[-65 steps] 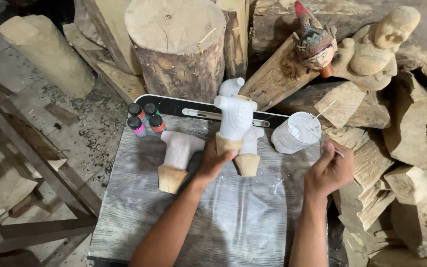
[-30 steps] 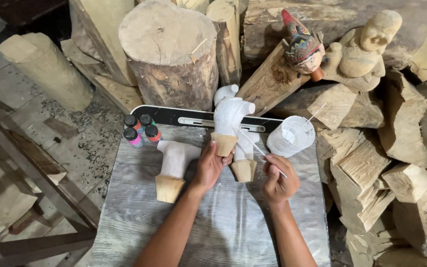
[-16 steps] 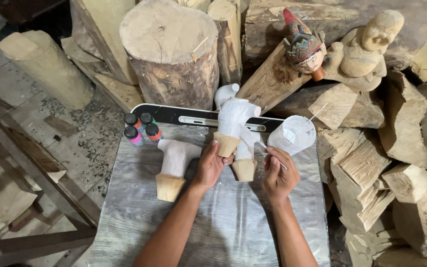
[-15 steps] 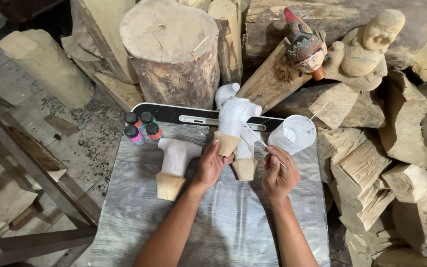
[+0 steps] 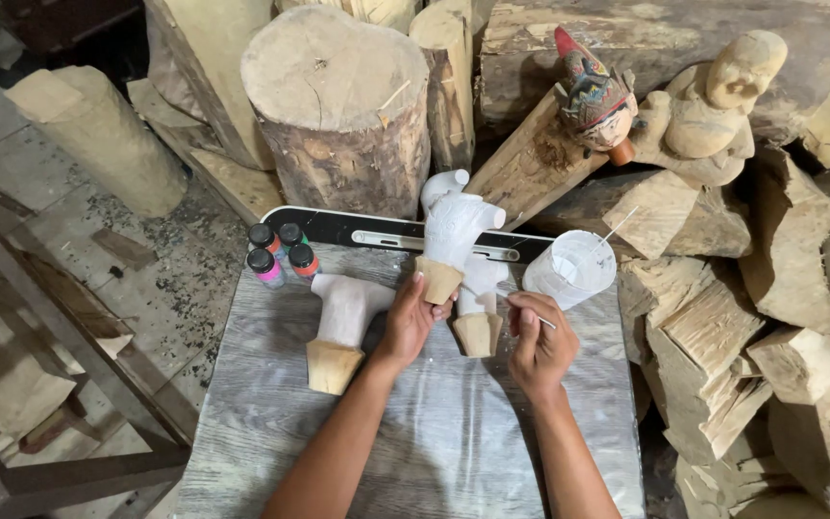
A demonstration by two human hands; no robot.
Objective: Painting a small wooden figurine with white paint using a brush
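My left hand [image 5: 408,321] grips the bare wooden base of a white-painted carved figure [image 5: 451,231] and holds it tilted above the grey board [image 5: 434,442]. My right hand [image 5: 537,343] pinches a thin paintbrush [image 5: 528,314] whose tip touches a second white figure [image 5: 478,306] standing just right of the held one. A third white figure [image 5: 338,322] lies on the board to the left of my left hand. A white paint cup [image 5: 570,268] with a stick in it sits beyond my right hand.
Several small paint bottles [image 5: 279,251] stand at the board's far left corner, by a black level [image 5: 377,231]. A big log stump [image 5: 340,106], split wood blocks [image 5: 722,317], a painted puppet head [image 5: 596,96] and an unpainted carved figure [image 5: 713,106] surround the board.
My right hand came from beside the paint cup in to the standing figure with the brush and stays there. My left hand keeps holding the raised figure.
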